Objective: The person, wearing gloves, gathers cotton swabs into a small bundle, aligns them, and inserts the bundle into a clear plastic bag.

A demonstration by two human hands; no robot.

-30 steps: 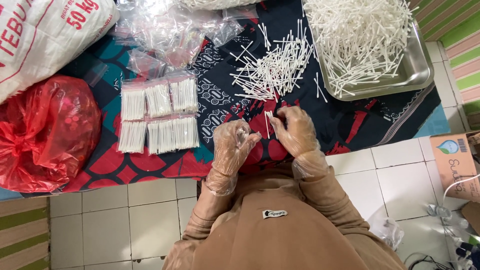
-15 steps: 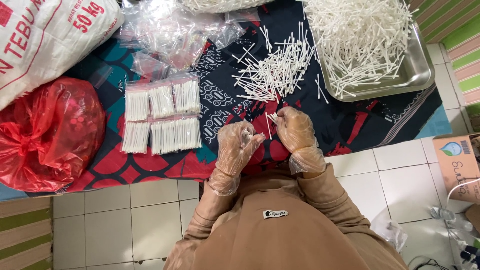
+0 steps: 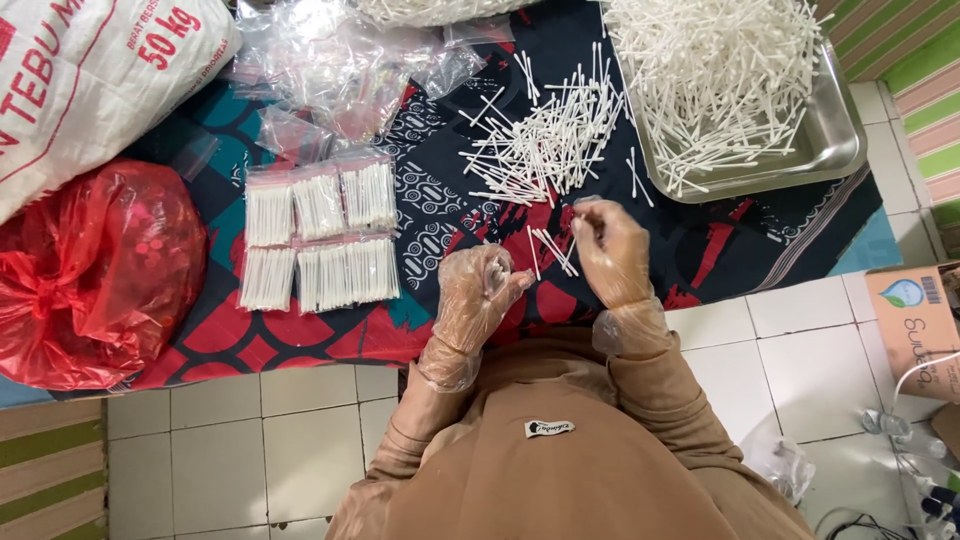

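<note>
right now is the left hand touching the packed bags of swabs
Apart. The head view shows patterned cloth between the left hand and the packed bags.

left hand (image 3: 480, 295): gloved, fingers curled | right hand (image 3: 608, 248): gloved, fingers pinched, raised

- Open patch of patterned cloth (image 3: 440, 215) between the packed swab bags (image 3: 320, 235) and the loose swab pile (image 3: 545, 150), easy reach there.
- Steel tray (image 3: 835, 140) blocks the far right (heaped full).
- Red plastic bag (image 3: 90, 270) and white sack (image 3: 90, 80) wall off the left.
- Empty clear bags (image 3: 340, 65) clutter the far side, probably soft enough to push through.
</note>
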